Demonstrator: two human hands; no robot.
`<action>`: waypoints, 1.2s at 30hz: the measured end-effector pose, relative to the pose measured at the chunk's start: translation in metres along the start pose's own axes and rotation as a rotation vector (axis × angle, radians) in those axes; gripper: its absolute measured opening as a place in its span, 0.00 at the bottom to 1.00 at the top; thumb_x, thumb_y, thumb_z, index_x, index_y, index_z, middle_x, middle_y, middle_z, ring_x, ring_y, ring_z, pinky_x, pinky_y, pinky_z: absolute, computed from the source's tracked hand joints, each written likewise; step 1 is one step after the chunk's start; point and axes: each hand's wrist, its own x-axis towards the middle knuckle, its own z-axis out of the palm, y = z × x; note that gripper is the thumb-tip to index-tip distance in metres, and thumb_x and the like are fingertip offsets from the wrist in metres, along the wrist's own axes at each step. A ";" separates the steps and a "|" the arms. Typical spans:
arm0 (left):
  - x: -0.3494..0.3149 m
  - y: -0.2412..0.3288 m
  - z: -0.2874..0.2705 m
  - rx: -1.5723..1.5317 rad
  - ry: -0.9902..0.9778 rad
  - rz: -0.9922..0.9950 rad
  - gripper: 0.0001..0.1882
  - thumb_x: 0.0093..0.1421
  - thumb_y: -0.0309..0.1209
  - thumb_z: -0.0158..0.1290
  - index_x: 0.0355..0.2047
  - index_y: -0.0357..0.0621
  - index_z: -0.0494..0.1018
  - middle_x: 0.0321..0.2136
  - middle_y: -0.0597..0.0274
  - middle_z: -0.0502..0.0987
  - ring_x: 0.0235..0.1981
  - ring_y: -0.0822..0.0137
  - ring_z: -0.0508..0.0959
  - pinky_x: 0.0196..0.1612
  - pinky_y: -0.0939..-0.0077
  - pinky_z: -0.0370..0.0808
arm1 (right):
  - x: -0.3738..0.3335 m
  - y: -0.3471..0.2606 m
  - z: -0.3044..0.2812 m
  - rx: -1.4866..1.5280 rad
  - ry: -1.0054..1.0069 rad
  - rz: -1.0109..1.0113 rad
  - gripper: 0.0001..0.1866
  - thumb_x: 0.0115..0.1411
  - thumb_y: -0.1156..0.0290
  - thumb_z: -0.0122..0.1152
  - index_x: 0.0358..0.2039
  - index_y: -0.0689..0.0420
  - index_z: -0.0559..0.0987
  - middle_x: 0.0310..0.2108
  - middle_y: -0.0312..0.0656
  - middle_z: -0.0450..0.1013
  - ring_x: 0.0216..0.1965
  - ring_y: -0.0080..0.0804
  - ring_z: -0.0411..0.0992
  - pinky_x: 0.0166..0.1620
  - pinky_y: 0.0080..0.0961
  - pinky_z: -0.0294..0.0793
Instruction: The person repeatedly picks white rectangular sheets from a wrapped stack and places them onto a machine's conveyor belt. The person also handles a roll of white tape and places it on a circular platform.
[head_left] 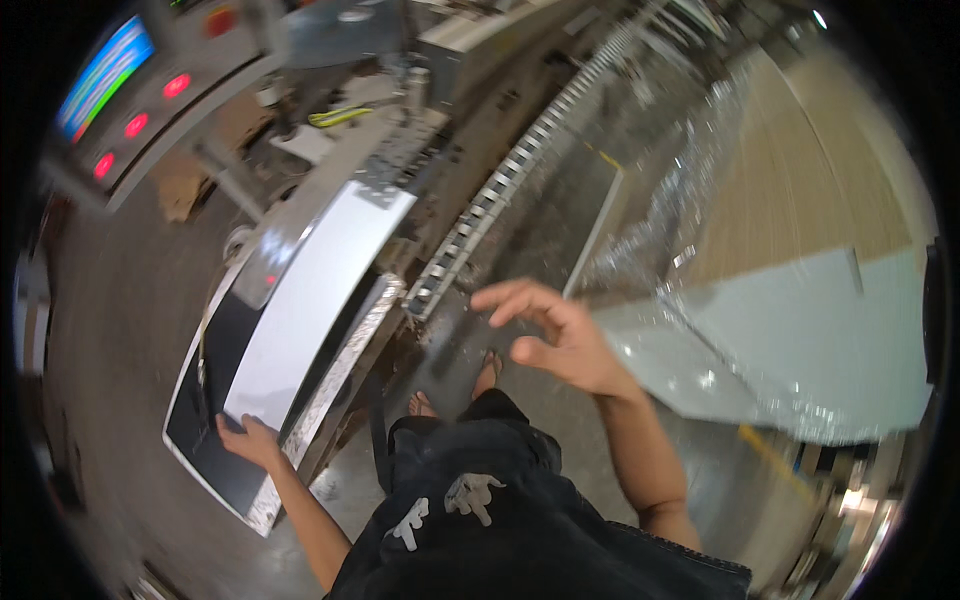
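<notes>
A long white panel (305,300) lies on the dark bed of a machine, its far end under a metal plate with holes (400,150). At the panel's near end is my left hand (252,442). Its fingers are stretched out and apart against the end edge, not visibly wrapped round it. My right hand (560,335) hangs in the air to the right of the machine, fingers loosely bent and apart, with nothing in it. The dark machine table (240,468) has a pale, speckled strip (335,375) along its right side.
A control box (150,110) with a lit screen and glowing red buttons stands at the upper left. A roller track (500,185) runs away from the machine's right side. On the right are large wood-toned panels (800,190) and a pale sheet (840,340) with clear plastic wrap (655,230).
</notes>
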 end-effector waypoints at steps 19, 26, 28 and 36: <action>-0.063 0.257 0.137 0.578 -0.673 0.765 0.23 0.62 0.28 0.65 0.55 0.29 0.76 0.50 0.36 0.82 0.49 0.41 0.82 0.53 0.55 0.76 | 0.045 -0.018 -0.339 -0.147 0.356 -0.325 0.26 0.55 0.53 0.80 0.46 0.55 0.80 0.62 0.51 0.72 0.66 0.44 0.68 0.68 0.44 0.63; -0.044 0.246 0.140 0.588 -0.710 0.606 0.27 0.61 0.26 0.65 0.59 0.28 0.75 0.59 0.38 0.78 0.57 0.50 0.81 0.58 0.60 0.77 | 0.068 0.031 -0.455 -0.055 0.550 -0.261 0.27 0.55 0.52 0.80 0.45 0.56 0.79 0.61 0.53 0.72 0.66 0.46 0.68 0.69 0.44 0.62; -0.059 0.277 0.136 0.741 -0.803 0.609 0.26 0.64 0.29 0.63 0.60 0.32 0.73 0.52 0.45 0.80 0.52 0.53 0.80 0.55 0.57 0.77 | 0.072 0.043 -0.476 -0.038 0.584 -0.225 0.27 0.55 0.52 0.79 0.45 0.56 0.79 0.61 0.54 0.72 0.66 0.46 0.68 0.69 0.45 0.61; -0.047 0.272 0.152 0.656 -0.723 0.379 0.27 0.61 0.22 0.64 0.61 0.28 0.74 0.60 0.39 0.78 0.63 0.54 0.77 0.65 0.63 0.73 | 0.082 0.073 -0.525 0.026 0.741 -0.120 0.28 0.54 0.51 0.79 0.45 0.57 0.78 0.61 0.57 0.71 0.66 0.47 0.68 0.69 0.46 0.60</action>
